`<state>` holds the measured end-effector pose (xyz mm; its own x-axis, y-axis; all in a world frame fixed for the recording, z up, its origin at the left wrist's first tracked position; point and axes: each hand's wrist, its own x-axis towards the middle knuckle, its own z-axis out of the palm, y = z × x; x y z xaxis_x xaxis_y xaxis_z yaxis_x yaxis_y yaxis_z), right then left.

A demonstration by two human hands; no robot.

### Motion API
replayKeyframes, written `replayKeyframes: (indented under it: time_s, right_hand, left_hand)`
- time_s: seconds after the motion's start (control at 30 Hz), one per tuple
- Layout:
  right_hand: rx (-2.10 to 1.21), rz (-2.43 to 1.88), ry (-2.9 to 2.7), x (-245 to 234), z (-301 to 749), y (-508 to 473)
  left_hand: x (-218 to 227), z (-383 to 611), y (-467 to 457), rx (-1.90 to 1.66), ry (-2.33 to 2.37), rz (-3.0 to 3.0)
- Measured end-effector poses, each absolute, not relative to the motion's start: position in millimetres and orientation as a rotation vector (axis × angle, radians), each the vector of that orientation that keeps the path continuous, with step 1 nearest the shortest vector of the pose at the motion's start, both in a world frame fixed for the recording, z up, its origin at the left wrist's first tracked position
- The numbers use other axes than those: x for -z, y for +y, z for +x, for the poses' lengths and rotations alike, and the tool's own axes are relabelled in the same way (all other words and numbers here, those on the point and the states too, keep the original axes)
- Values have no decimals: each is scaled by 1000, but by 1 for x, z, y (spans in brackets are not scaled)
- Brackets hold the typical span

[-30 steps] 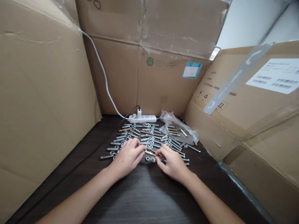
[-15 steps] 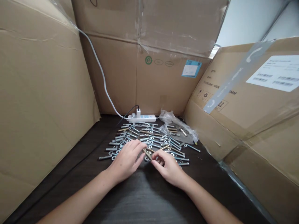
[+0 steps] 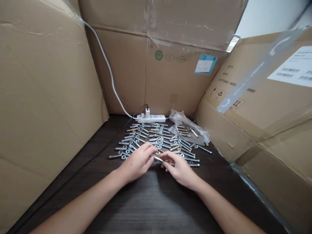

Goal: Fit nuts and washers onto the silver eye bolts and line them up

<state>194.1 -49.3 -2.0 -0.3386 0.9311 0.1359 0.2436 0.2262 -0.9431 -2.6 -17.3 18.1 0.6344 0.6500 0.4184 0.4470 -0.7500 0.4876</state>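
Between my hands is a short, pale metallic expansion bolt (image 3: 159, 159), lying nearly level just above the dark table. My right hand (image 3: 179, 169) pinches its right end between thumb and fingers. At its left end, the thumb and fingers of my left hand (image 3: 138, 162) close round it, covering its tip. Past my fingers, bolts and sleeves (image 3: 159, 142) in silver and brass colours lie in rough rows. Loose nuts (image 3: 123, 157) and thin rings are scattered among them. My hands hide part of the nearest rows.
A white power strip (image 3: 156, 118) with a plugged-in adapter (image 3: 147, 112) stands behind the rows. To its right, a clear plastic bag (image 3: 180, 117) lies by several bolts. Cardboard boxes (image 3: 126, 74) wall in the back and both sides. A black cable (image 3: 83, 170) crosses the table's left.
The view has shifted slightly, moving the scene up and to the right. The expansion bolt has turned from a steep slant to nearly level, still between both hands.
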Motion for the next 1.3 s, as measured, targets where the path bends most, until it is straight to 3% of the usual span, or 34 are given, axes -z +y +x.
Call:
replayKeyframes:
  time_s: [0.53,0.87,1.17,1.3]
  right_hand:
    - [-1601,-935,-1121,-4,193,-49]
    - [-1608,-931,-1294,-5,184,-59]
    - [-1516,-984,-1324,-6,194,-53]
    - [-1125,-1126,-1708,-10,200,-53]
  left_hand:
    - [-18,0,-25,-803,943,2271]
    - [-16,8,-32,-698,766,2341]
    - [-17,3,-24,-707,961,2468]
    - [-15,4,-23,-694,926,2597]
